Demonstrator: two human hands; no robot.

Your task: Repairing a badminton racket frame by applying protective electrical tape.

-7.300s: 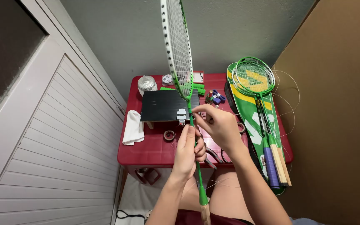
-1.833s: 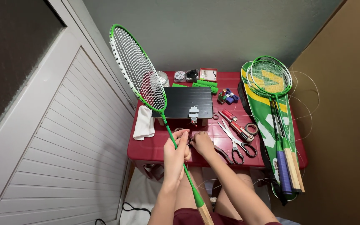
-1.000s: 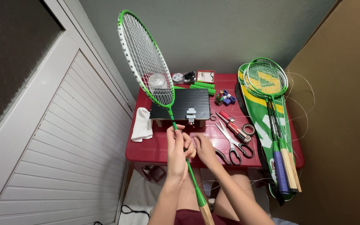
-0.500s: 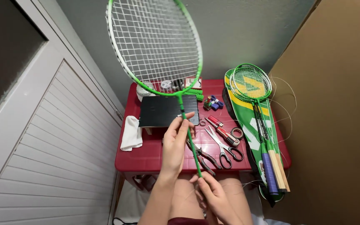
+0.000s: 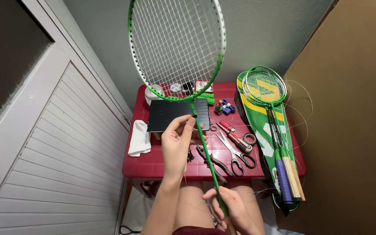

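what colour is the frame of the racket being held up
Green and white, on the racket frame; the shaft is green. Head view shows it.

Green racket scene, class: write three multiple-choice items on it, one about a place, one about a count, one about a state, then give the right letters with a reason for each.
1. Where do the scissors lie?
A. on the red table
B. on the floor
C. on the door

2. How many rackets lie at the table's right edge?
A. none
B. two
C. five

3. How is the green racket held?
A. flat on the table
B. upright, by both hands
C. hanging from a hook

Answers: 1 A, the scissors rest beside the pliers on the tabletop. 2 B, two handles lie side by side. 3 B, the left hand pinches the shaft and the right hand grips lower down.
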